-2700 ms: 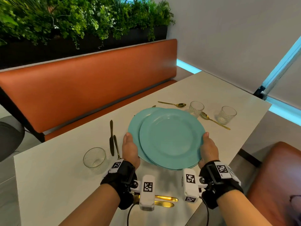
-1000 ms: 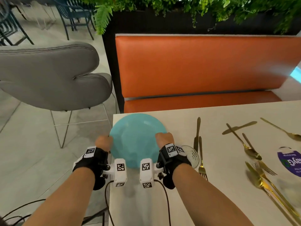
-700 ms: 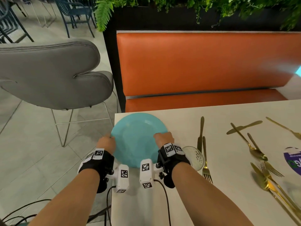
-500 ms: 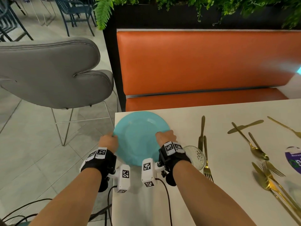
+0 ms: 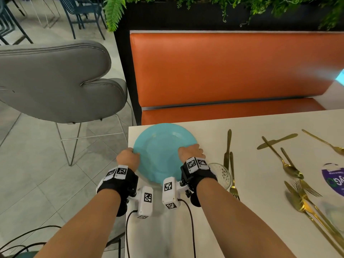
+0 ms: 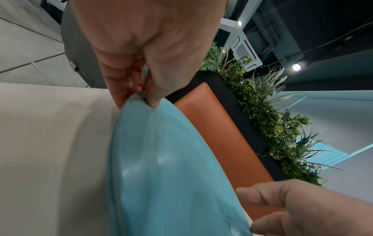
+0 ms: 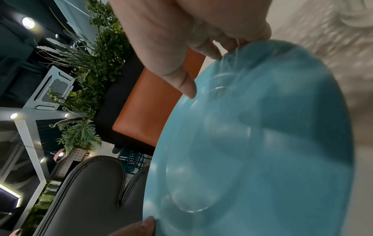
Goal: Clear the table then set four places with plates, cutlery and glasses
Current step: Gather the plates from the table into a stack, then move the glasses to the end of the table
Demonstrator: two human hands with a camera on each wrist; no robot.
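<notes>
Plate: the blue plate [image 5: 163, 151] is at the left corner of the white tabletop [image 5: 260, 211], by the orange bench [image 5: 223, 71].
Left hand [image 5: 128, 158]: pinches the plate's left rim.
Right hand [image 5: 191, 151]: grips the plate's right rim.
Glass [image 5: 222, 175]: just right of the right wrist.
Gold cutlery [image 5: 228, 151]: lies right of the plate.

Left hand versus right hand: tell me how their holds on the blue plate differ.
The left hand pinches the left rim of the blue plate, partly out past the table edge; the right hand grips the right rim, wholly over the table beside a glass. Both have the thumb on top.
</notes>
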